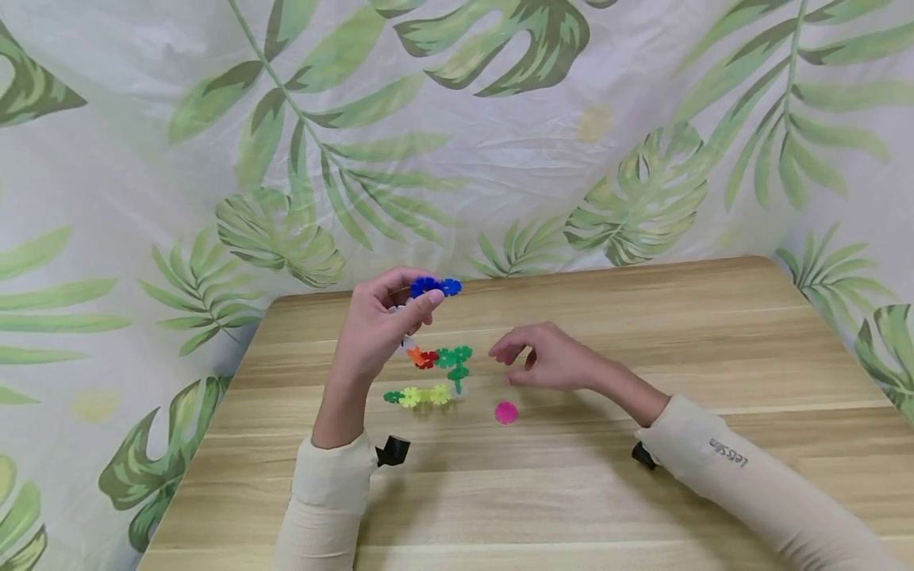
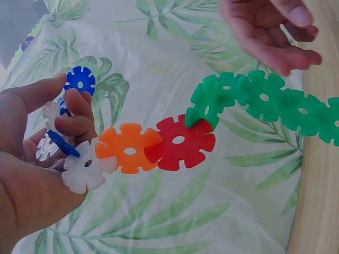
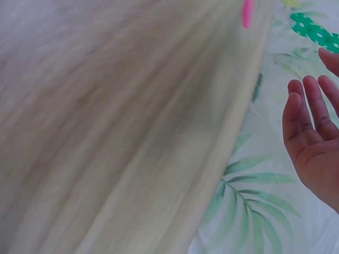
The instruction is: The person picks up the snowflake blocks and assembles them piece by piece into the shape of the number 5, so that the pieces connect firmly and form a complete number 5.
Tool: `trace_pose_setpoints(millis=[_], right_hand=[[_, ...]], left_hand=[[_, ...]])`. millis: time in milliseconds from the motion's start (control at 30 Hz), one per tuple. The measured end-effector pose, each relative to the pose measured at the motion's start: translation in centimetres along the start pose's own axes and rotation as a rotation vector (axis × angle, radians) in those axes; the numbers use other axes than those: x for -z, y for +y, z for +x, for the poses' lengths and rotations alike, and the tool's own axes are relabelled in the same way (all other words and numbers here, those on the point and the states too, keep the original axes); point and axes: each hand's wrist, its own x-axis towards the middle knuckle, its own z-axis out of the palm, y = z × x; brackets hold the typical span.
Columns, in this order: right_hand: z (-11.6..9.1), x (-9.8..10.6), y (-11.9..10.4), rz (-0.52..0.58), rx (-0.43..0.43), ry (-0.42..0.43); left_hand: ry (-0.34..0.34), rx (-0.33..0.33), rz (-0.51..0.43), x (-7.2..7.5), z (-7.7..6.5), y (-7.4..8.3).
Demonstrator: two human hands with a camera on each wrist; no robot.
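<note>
My left hand [image 1: 374,329] grips one end of a chain of interlocking plastic snowflake discs, pinching around its blue discs [image 2: 80,82] and white discs [image 2: 87,166]. From there the chain runs through an orange disc [image 2: 128,150] and a red disc [image 2: 180,140] to several green discs [image 2: 265,96]. In the head view it bends down and back through yellow discs [image 1: 424,396] to a green one at the end. Just right of the chain hovers my right hand [image 1: 550,358], its fingers loosely bent with nothing between them. A single pink disc [image 1: 506,412] lies below that hand.
The wooden table [image 1: 514,507] stretches under both arms. Behind it hangs a leaf-patterned cloth [image 1: 500,174], which also runs along both sides. A black wrist mount [image 1: 393,450] shows at the left cuff and another [image 1: 643,455] at the right cuff.
</note>
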Motion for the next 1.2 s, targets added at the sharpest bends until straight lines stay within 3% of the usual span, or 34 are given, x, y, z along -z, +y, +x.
trace_pose_setpoints(millis=[300,567,867,1200], right_hand=[[0.0,-0.6,0.7,-0.053,0.003,-0.129],[0.1,-1.0,1.0,-0.078,0.036,-0.175],[-0.2,-1.7,1.0,-0.084,-0.006,-0.246],[-0.3,-2.6,1.4,-0.105,0.040,-0.262]], left_hand=[[-0.007,0.009,0.000,-0.2,0.1,-0.1],[-0.008,-0.002,-0.011,-0.3,0.2,-0.3],[-0.004,-0.002,-0.011,-0.5,0.1,-0.4],[-0.006,-0.003,0.002,-0.5,0.1,-0.4]])
